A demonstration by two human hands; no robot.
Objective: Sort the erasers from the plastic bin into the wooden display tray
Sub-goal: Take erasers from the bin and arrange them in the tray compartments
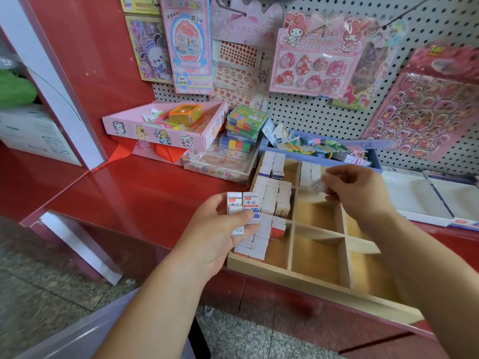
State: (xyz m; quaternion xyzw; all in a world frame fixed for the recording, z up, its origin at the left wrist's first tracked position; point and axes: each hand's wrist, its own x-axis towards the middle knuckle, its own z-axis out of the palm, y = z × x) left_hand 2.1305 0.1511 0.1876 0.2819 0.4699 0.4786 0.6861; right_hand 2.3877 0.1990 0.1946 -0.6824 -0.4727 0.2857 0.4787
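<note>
Erasers [243, 207]: several gripped in curled left hand [220, 231], at tray [311, 279] left edge. One eraser [318, 187] pinched by right hand [360, 193] fingertips above a middle compartment. Stacks [272, 198] fill tray's left column.

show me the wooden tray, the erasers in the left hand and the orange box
wooden display tray [298, 280]: head view, front wall
erasers [250, 203] in left hand [215, 234]: head view, printed face of the right one
orange box [184, 111]: head view, top face

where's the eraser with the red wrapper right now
Head view, near the centre: the red-wrapped eraser lies in the left column of the wooden display tray, beside the rows of white erasers, just right of the left hand.
</note>
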